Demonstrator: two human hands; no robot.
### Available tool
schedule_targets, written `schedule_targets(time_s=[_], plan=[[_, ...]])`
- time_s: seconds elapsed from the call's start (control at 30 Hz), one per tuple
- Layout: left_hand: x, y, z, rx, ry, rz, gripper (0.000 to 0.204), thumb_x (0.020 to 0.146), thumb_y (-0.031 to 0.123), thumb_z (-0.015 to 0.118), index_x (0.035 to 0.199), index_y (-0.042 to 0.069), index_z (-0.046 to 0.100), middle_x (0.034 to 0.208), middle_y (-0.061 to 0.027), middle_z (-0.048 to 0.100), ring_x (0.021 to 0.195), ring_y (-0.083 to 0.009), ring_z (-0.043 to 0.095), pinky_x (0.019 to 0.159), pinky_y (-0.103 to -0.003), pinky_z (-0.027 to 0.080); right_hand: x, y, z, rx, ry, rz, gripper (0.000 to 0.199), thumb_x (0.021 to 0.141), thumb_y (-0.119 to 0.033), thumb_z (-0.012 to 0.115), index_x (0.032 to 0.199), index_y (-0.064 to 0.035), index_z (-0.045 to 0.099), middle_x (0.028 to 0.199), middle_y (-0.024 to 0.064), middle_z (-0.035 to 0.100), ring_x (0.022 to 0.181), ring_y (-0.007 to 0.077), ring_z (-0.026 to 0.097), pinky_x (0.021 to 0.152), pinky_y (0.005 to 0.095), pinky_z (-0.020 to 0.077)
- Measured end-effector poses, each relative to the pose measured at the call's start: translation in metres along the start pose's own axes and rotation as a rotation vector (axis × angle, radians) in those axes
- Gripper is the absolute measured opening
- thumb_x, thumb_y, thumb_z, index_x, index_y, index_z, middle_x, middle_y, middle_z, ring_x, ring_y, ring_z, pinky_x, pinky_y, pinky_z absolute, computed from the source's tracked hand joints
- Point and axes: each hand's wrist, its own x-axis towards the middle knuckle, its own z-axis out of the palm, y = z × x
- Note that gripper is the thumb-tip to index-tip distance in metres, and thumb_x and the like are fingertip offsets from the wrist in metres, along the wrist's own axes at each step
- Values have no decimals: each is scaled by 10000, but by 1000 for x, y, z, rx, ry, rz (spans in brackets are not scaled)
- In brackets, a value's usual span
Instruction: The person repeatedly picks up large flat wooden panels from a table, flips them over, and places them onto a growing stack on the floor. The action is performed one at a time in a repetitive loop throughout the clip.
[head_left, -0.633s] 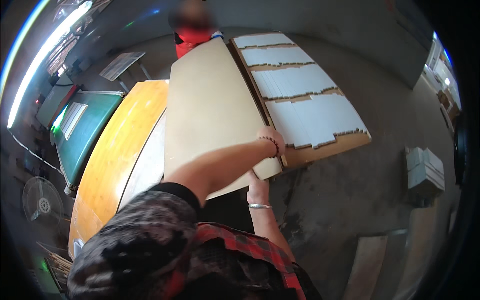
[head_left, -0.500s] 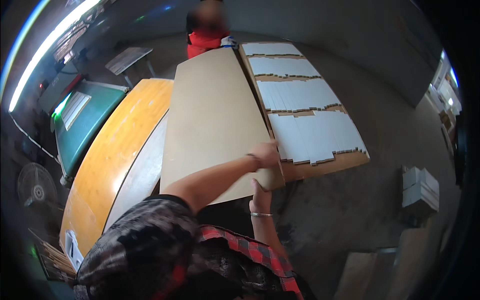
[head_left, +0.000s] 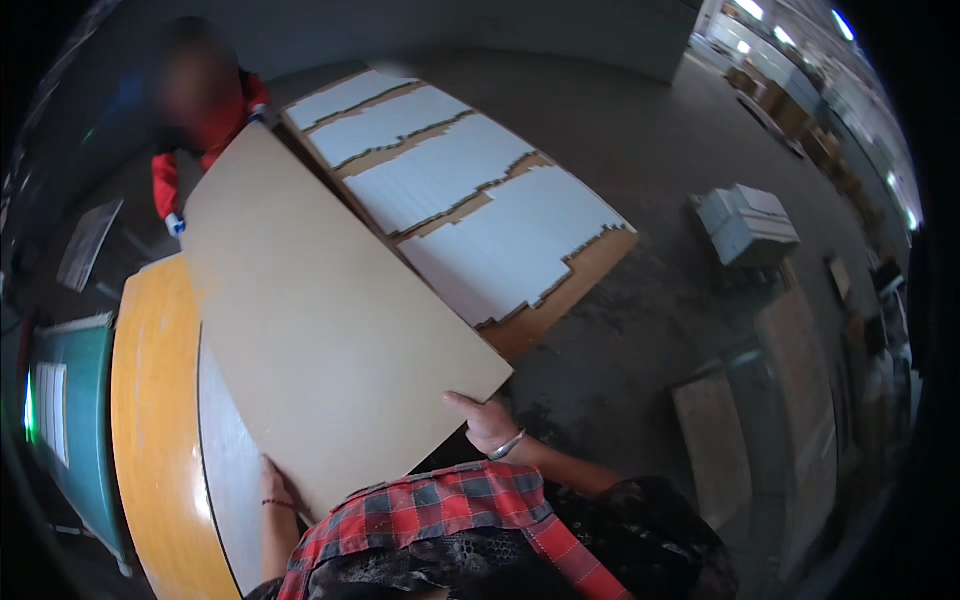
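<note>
A grey concrete floor (head_left: 640, 150) bears a brown pallet board (head_left: 560, 300) covered with rows of white sheets (head_left: 500, 240); a small stack of white sheets (head_left: 745, 225) sits well apart

One large tan board (head_left: 320, 330), four rows of white sheets (head_left: 470, 200) on a brown pallet board (head_left: 560, 300), one grey box stack (head_left: 745, 225), two hands, left hand (head_left: 275, 485), right hand (head_left: 485, 420)

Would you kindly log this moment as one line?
left hand: grips board | right hand: grips board | far end: another person
</note>
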Motion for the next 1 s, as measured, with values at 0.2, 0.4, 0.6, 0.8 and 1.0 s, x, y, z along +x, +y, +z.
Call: schedule_targets(time_s=[0.2,0.4,0.6,0.8,1.0], plan=[[-26,74,52,254,106,70,620,895,494,406,1124,-73,510,1093,-138,573,998,-239,543,870,-342,435,32,-56,-9,41,-18,-56,280,834,-92,576,1097,-4,539,1061,52,578,974,146,535,841,282,414],[-63,105,168,214,-11,111,576,892,471,432,1080,-63,537,1048,-147,589,935,-238,575,812,-348,474,83,-144,-68,64,-2,-15,260,811,-111,616,1038,7,570,1038,61,593,929,158,563,804,294,443],[-80,84,345,251,15,73,477,904,408,449,1023,-42,557,944,-122,607,823,-217,594,733,-353,492,127,-232,-176,56,31,60,278,825,-160,612,1048,-3,560,1003,47,597,923,146,561,818,284,442],[-59,52,436,540,92,158,575,907,475,382,1011,-64,553,944,-158,608,848,-231,586,749,-344,455,151,-303,-260,-76,-119,498,243,877,-214,543,1003,-8,570,857,82,626,776,159,603,698,278,479],[-89,59,469,1667,202,474,475,907,428,332,990,29,576,925,-221,562,884,-364,555,783,-425,443,196,-433,-277,-1009,-573,460,250,918,-209,460,919,2,592,811,94,632,694,134,593,653,260,480]])
